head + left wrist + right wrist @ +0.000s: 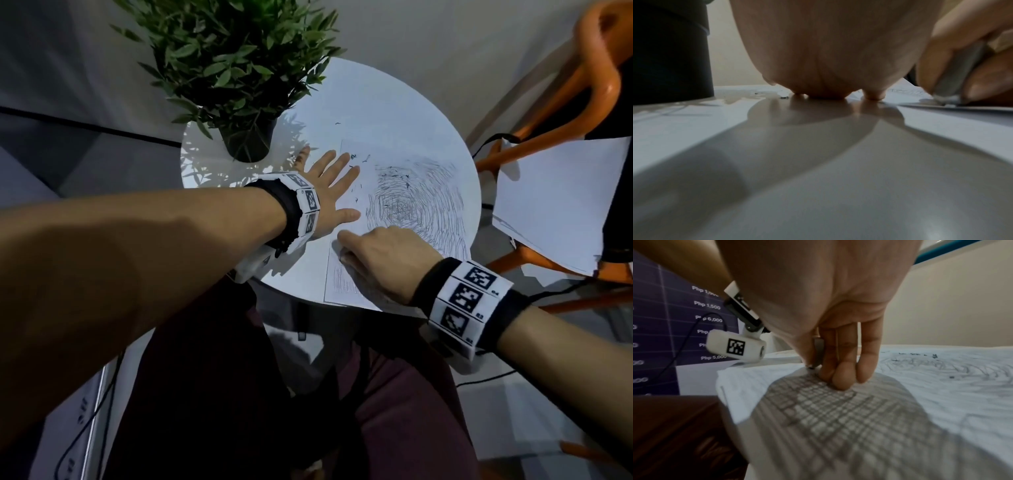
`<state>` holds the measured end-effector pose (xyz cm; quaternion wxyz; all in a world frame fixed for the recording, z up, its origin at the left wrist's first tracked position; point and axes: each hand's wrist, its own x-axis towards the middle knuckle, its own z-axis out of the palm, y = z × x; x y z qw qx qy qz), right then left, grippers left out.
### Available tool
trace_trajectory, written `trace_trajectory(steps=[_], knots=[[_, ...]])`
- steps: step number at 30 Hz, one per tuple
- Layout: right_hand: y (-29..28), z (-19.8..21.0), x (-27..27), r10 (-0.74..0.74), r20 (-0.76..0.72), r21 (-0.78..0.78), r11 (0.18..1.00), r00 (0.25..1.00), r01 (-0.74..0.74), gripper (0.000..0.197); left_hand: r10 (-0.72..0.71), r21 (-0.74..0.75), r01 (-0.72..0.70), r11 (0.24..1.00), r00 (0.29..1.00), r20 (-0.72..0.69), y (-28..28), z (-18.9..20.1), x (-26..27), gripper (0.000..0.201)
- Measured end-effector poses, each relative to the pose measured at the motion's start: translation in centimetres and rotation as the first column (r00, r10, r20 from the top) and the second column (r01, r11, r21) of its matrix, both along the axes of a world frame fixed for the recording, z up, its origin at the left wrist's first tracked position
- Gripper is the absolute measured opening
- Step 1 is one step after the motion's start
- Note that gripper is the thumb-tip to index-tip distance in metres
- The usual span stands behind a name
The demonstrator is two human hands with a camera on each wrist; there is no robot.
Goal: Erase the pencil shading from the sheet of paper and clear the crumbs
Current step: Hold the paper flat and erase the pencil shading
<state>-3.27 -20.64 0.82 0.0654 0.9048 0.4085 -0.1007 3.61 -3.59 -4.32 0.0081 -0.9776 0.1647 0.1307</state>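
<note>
While the right hand [383, 260] pinches a grey eraser [818, 350] against the near-left part of the sheet of paper [404, 144], erasing looks mid-step: hatching [828, 410] under the palm remains. Further out, left hand [329, 192] lies flat with straight fingers, pinning the sheet's left edge on the round table [394, 92]. Beyond, dense pencil shading [418, 198] and crumbs [394, 176]. Next probably needs firm strokes outward, then sweeping.
</note>
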Motion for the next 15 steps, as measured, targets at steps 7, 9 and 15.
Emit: trace_trajectory(steps=[7,9,15], knots=[[1.4,-0.8,-0.9,0.006,0.101,-0.070,0.998,0.995,0.001,0.016,-0.053,0.073,0.048,0.996,0.996,0.069,0.2,0.1,0.5,0.080],[1.0,-0.6,-1.5,0.038,0.070,-0.097,0.995,0.997,-0.031,0.014,-0.049,0.080,0.043,0.996,0.996,0.071,0.1,0.0,0.3,0.080],[1.9,0.3,0.3,-0.107,0.034,-0.014,0.994,0.994,0.107,0.027,-0.038,0.058,0.035,0.998,0.999,0.039,0.1,0.0,0.5,0.079]])
